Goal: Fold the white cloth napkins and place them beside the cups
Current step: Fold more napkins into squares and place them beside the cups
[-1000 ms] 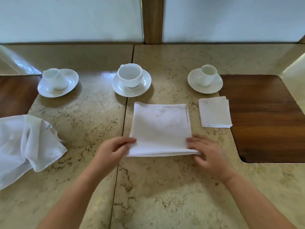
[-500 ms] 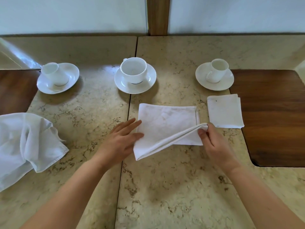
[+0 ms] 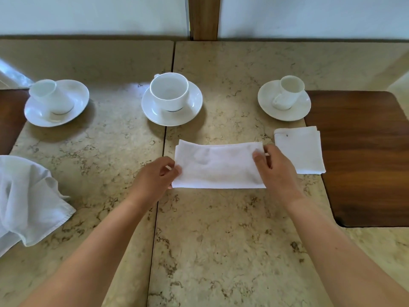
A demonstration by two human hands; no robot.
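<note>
A white napkin (image 3: 218, 166) lies folded into a long rectangle on the marble table, in front of the middle cup (image 3: 169, 91). My left hand (image 3: 155, 177) pinches its left edge. My right hand (image 3: 273, 166) holds its right end, fingers over the top corner. A small folded napkin (image 3: 299, 149) lies in front of the right cup (image 3: 287, 91). An unfolded napkin (image 3: 26, 196) is heaped at the left edge, in front of the left cup (image 3: 47, 95).
Each cup stands on a white saucer (image 3: 192, 107). Dark wooden inlays (image 3: 365, 156) sit at the table's right and far left. A seam (image 3: 160, 173) between marble slabs runs down the middle. A wall with a wooden post closes the back.
The near half of the napkin was lifted by my right hand and folded away over the far half. The square is now a narrow rectangle, with both hands at its ends.
</note>
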